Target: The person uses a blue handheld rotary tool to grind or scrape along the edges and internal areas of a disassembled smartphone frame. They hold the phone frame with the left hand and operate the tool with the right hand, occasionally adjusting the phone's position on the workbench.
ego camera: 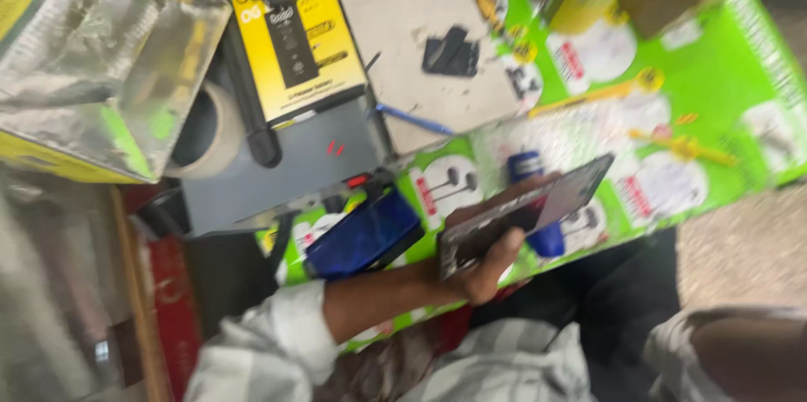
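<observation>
Left hand (487,263) clamped around a flat dark phone-like slab (525,213), tilted, raised above the green printed sheet (714,91). Right hand out of frame past the lower right edge; only a bare forearm (748,352) visible, grip impossible to tell. Just behind the slab, a blue cylinder (538,200), half hidden. Beside the wrist, a dark blue case (366,234) on the sheet. Further off, 1 pale work pad (420,41) bearing small black parts (451,53) and a blue-handled tool (412,119); a yellow retail box (298,32); a tape roll (206,129). Judging by loose parts, work seemingly midway. Heavy motion blur; slab's face unreadable.
</observation>
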